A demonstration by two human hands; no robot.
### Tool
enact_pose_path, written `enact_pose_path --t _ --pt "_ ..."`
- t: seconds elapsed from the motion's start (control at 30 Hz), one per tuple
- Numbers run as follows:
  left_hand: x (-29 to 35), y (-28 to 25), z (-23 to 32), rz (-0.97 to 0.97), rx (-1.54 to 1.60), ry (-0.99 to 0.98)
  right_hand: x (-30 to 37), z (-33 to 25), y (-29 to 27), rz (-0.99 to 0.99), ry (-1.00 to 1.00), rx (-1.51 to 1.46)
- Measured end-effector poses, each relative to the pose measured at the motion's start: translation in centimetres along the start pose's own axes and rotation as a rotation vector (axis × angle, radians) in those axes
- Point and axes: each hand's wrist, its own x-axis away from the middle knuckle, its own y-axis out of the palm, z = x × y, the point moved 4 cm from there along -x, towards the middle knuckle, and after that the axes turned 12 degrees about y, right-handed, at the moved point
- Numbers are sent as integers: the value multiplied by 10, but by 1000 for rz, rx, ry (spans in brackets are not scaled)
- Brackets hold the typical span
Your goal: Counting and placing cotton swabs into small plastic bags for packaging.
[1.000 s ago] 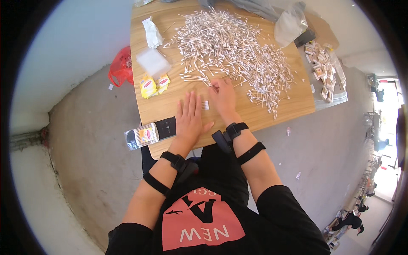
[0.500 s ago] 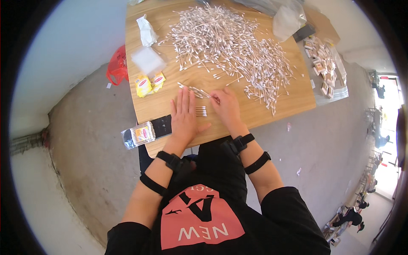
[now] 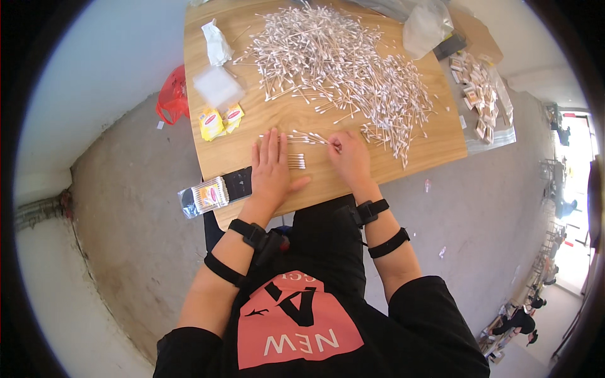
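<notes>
My left hand lies flat on the wooden table with its fingers stretched out. Beneath it is a row of cotton swabs, their white tips showing at its right side. A few loose swabs lie between my two hands, running from the left fingertips toward the right. My right hand is closed in a pinch at the right end of these swabs. Beyond both hands spreads a big heap of cotton swabs. Left of my left hand, a clear packet of swabs rests on a black strip.
Yellow printed cards, a stack of clear plastic sleeves and a crumpled white packet lie along the left table edge. A red bag is beside it. At right, small packs are piled on plastic sheeting.
My right hand has moved right, away from the left, drawing loose swabs along the table with it. My left hand has stayed almost in place.
</notes>
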Motion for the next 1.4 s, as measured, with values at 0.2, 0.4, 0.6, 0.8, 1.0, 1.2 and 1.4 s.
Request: enact_pose_path --t 0.2,0.4,0.6,0.8,1.0,1.2,1.4 --pt "3 -1 2 -32 10 -1 -4 9 -5 42 106 68" --pt "7 -1 13 -96 -28 16 -19 -3 17 64 -52 -31" --pt "12 0 20 -26 -12 14 -20 -19 31 -152 -139 -119" --pt "4 -1 7 -17 -33 5 -24 -15 28 -87 -36 -182" --pt "2 -5 4 -71 -14 48 -26 -20 31 -102 -37 -128" --pt "-10 -9 0 -80 -22 60 -24 -13 27 -46 -40 -294" --pt "-18 -1 7 -129 -44 71 -21 4 18 -71 6 -134"
